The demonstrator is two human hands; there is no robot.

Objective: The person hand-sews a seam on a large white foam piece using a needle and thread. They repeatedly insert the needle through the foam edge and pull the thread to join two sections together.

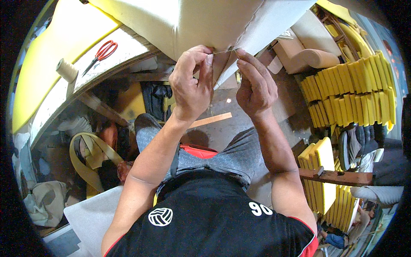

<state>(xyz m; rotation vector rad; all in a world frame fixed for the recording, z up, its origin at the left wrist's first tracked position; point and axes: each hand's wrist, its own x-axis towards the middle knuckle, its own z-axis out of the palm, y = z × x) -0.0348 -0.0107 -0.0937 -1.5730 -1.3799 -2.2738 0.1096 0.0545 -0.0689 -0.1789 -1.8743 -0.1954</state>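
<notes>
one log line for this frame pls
left hand: pinches thread | right hand: pinches thread at fabric edge | scissors, spool: on bench

Bright daylight is falling from above, washing out the cream fabric (pixel 192 21) and yellow foam (pixel 60 47) at the top. Space under the workbench (pixel 111 64) is sitting in deep shadow. The fisheye lens is bending straight edges toward a black rim. Both hands are looking sharp; the far corners are going soft and smeared.
</notes>
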